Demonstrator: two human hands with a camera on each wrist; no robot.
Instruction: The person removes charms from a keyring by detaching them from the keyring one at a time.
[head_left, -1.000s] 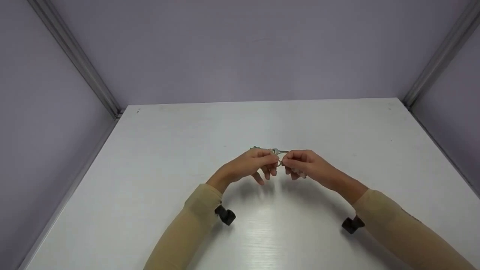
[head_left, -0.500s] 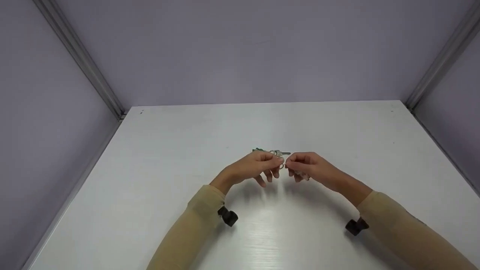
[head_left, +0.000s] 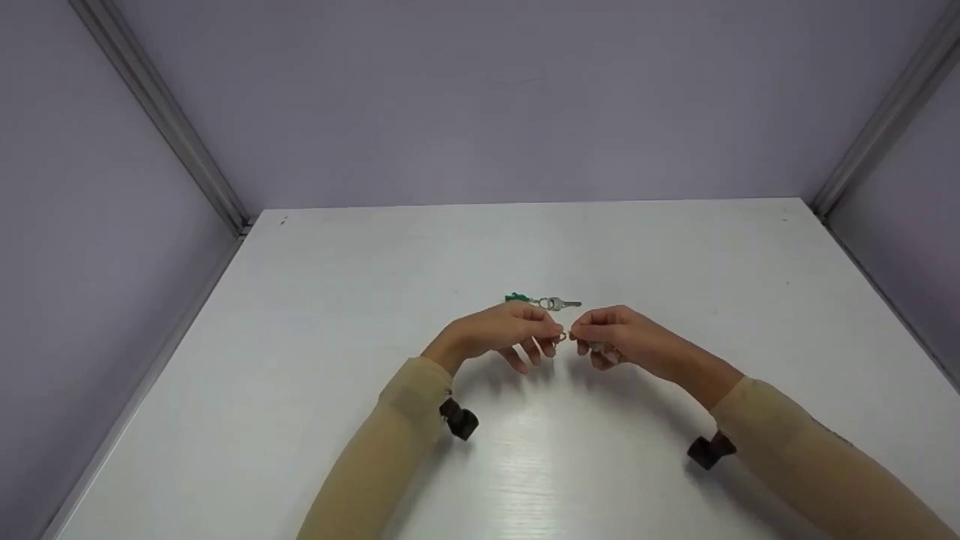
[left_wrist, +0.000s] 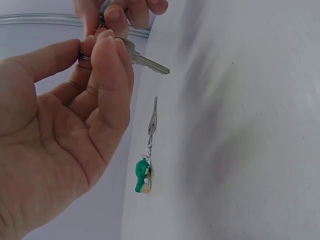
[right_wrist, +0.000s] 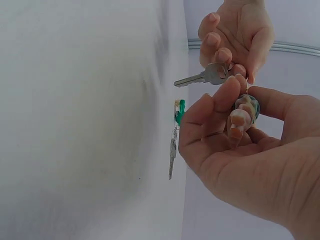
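Above the white table (head_left: 315, 360) both hands meet over a small metal key ring (head_left: 562, 336). My left hand (head_left: 551, 330) pinches the ring and the head of a silver key (left_wrist: 145, 62) between thumb and forefinger. My right hand (head_left: 581, 334) pinches the other side of the ring, with a small round teal and beige charm (right_wrist: 245, 110) tucked against its fingers. The key's blade (right_wrist: 192, 79) sticks out toward the table. Just behind the hands a second keychain lies flat: a green charm (head_left: 516, 298) linked to a silver key (head_left: 562, 304).
Grey-purple walls with metal corner rails (head_left: 161, 120) close in the table on three sides. Black wrist cameras (head_left: 457, 418) hang under both beige sleeves. Bare tabletop lies to the left, right and front of the hands.
Both hands have drawn slightly toward me, still joined at the ring. The green keychain on the table, half hidden behind the fingers before, now shows in full.
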